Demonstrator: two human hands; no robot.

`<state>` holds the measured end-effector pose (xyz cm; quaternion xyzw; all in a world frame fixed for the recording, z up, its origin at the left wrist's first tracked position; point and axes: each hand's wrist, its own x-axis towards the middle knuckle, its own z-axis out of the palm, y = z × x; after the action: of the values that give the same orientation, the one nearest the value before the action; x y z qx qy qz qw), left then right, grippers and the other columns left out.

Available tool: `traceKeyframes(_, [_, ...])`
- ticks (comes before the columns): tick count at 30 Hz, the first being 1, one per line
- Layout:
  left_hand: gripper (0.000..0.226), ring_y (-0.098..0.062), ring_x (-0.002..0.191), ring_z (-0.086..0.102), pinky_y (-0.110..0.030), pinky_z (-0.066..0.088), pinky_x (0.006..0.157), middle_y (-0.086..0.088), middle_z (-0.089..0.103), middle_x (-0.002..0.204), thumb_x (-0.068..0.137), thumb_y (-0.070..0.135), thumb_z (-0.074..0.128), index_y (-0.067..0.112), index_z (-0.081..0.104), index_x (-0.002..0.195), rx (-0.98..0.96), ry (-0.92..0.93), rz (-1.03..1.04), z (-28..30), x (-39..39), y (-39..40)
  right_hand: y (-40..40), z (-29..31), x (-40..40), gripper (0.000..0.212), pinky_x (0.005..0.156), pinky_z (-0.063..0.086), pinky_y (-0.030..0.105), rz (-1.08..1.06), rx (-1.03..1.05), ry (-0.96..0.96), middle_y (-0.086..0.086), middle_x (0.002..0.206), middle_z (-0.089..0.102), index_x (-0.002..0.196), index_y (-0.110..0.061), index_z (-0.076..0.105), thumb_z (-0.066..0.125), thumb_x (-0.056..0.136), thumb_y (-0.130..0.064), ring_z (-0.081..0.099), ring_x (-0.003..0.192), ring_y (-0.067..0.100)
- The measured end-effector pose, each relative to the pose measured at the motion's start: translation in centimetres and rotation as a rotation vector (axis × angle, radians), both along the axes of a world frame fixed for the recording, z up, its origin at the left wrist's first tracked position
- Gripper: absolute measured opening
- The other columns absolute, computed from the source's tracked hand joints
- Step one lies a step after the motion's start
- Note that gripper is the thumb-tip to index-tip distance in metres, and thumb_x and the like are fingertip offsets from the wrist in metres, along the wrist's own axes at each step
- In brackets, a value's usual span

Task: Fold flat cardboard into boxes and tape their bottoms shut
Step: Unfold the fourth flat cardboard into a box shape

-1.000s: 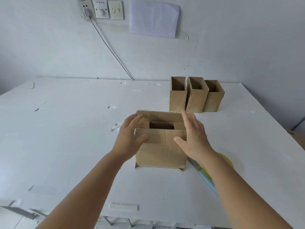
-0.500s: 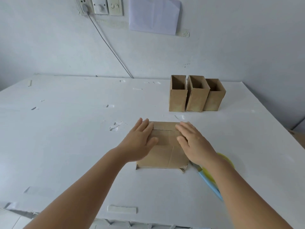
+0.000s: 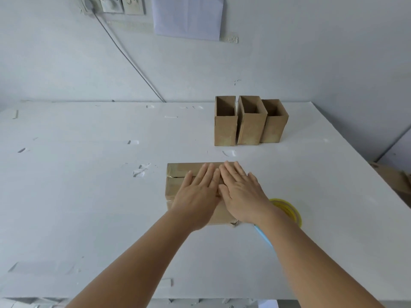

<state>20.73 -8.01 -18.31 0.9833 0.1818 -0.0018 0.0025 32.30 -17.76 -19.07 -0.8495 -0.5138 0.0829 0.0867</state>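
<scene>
We press our left hand (image 3: pixel 196 200) and right hand (image 3: pixel 241 192) flat, fingers straight, on the cardboard box (image 3: pixel 175 187) lying near the table's (image 3: pixel 89 207) middle, left of the tape roll (image 3: pixel 289 211). It looks light and stiff, likely to slide, so we would grip its side edges.

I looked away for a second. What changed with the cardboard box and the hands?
The brown cardboard box went from flaps half open to folded shut. Both hands slid from its sides onto the top; the left hand and right hand now press flat, side by side. The three open boxes and yellow tape roll stayed put.
</scene>
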Motion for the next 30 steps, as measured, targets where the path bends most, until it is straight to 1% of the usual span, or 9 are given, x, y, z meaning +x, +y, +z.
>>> traceKeyframes(5, [0.060, -0.007, 0.138, -0.027, -0.035, -0.009, 0.116, 0.001, -0.015, 0.160, 0.103, 0.040, 0.016, 0.015, -0.010, 0.151, 0.017, -0.010, -0.005, -0.5, -0.1, 0.4, -0.7, -0.2, 0.2, 0.056, 0.119, 0.003, 0.034, 0.019, 0.190, 0.111, -0.002, 0.161, 0.001, 0.152, -0.014, 0.009, 0.023, 0.103, -0.035, -0.008, 0.146, 0.010])
traceKeyframes(9, [0.061, -0.012, 0.145, -0.019, -0.035, -0.007, 0.116, 0.000, -0.013, 0.160, 0.103, 0.039, 0.018, 0.014, -0.009, 0.151, 0.027, -0.031, 0.007, -0.6, 0.0, 0.5, -3.2, -1.1, 0.6, 0.063, 0.114, 0.003, 0.022, -0.083, 0.348, 0.336, -0.006, 0.160, 0.003, 0.153, -0.018, 0.004, 0.027, 0.100, -0.044, 0.000, 0.146, 0.007])
traceKeyframes(12, [0.061, -0.012, 0.145, -0.017, -0.035, -0.007, 0.116, 0.002, -0.013, 0.160, 0.102, 0.039, 0.019, 0.016, -0.009, 0.152, 0.029, -0.034, 0.023, -0.6, -0.1, 0.5, -5.8, -2.6, 1.8, 0.069, 0.114, 0.006, 0.023, -0.241, 0.257, 0.442, -0.004, 0.160, 0.005, 0.153, -0.017, 0.002, 0.030, 0.098, -0.050, 0.005, 0.146, 0.010])
traceKeyframes(14, [0.061, -0.011, 0.145, -0.017, -0.035, -0.007, 0.117, 0.002, -0.013, 0.160, 0.102, 0.039, 0.019, 0.016, -0.009, 0.152, 0.033, -0.035, 0.022, -0.5, 0.0, 0.5, -7.6, -3.7, 2.7, 0.072, 0.114, 0.017, 0.029, -0.346, 0.101, 0.419, 0.000, 0.159, 0.014, 0.152, -0.014, 0.007, 0.040, 0.097, -0.047, 0.016, 0.145, 0.017])
traceKeyframes(17, [0.062, -0.011, 0.145, -0.017, -0.035, -0.006, 0.117, 0.002, -0.013, 0.160, 0.102, 0.040, 0.019, 0.016, -0.009, 0.151, 0.037, -0.038, 0.026, -0.5, 0.0, 0.5, -9.9, -5.4, 3.5, 0.053, 0.095, 0.041, 0.033, -0.473, -0.091, 0.321, 0.005, 0.129, 0.052, 0.135, -0.012, 0.039, 0.055, 0.090, -0.035, 0.047, 0.124, 0.029])
traceKeyframes(19, [0.062, -0.011, 0.145, -0.017, -0.035, -0.005, 0.118, 0.002, -0.012, 0.160, 0.102, 0.040, 0.019, 0.015, -0.009, 0.152, 0.035, -0.042, 0.031, -0.4, -0.1, 0.4, -10.9, -6.1, 3.4, 0.037, 0.089, 0.046, 0.032, -0.487, -0.143, 0.269, 0.005, 0.114, 0.061, 0.125, -0.019, 0.052, 0.053, 0.088, -0.024, 0.054, 0.114, 0.031])
traceKeyframes(22, [0.062, -0.011, 0.146, -0.016, -0.035, -0.005, 0.118, 0.002, -0.012, 0.160, 0.102, 0.039, 0.020, 0.015, -0.008, 0.152, 0.028, -0.050, 0.033, -0.2, -0.1, 0.2, -11.6, -6.6, 3.4, 0.046, 0.086, 0.046, 0.030, -0.482, -0.104, 0.220, 0.007, 0.120, 0.062, 0.128, -0.031, 0.057, 0.046, 0.088, -0.010, 0.056, 0.111, 0.031])
traceKeyframes(27, [0.062, -0.011, 0.146, -0.016, -0.034, -0.005, 0.118, 0.002, -0.013, 0.160, 0.102, 0.039, 0.021, 0.015, -0.008, 0.152, 0.015, -0.047, 0.033, 0.2, -0.2, 0.2, -11.7, -5.7, 3.6, 0.024, 0.064, 0.038, 0.029, -0.497, 0.119, 0.171, 0.015, 0.093, 0.066, 0.106, -0.021, 0.065, 0.049, 0.089, -0.015, 0.060, 0.090, 0.035])
traceKeyframes(30, [0.062, -0.010, 0.146, -0.016, -0.034, -0.005, 0.118, 0.003, -0.012, 0.160, 0.102, 0.040, 0.022, 0.016, -0.007, 0.152, 0.000, -0.054, 0.029, 0.2, -0.2, 0.3, -11.4, -4.0, 3.5, 0.011, 0.055, 0.028, 0.032, -0.543, 0.328, 0.188, 0.010, 0.070, 0.057, 0.087, -0.015, 0.063, 0.053, 0.089, -0.021, 0.053, 0.071, 0.032])
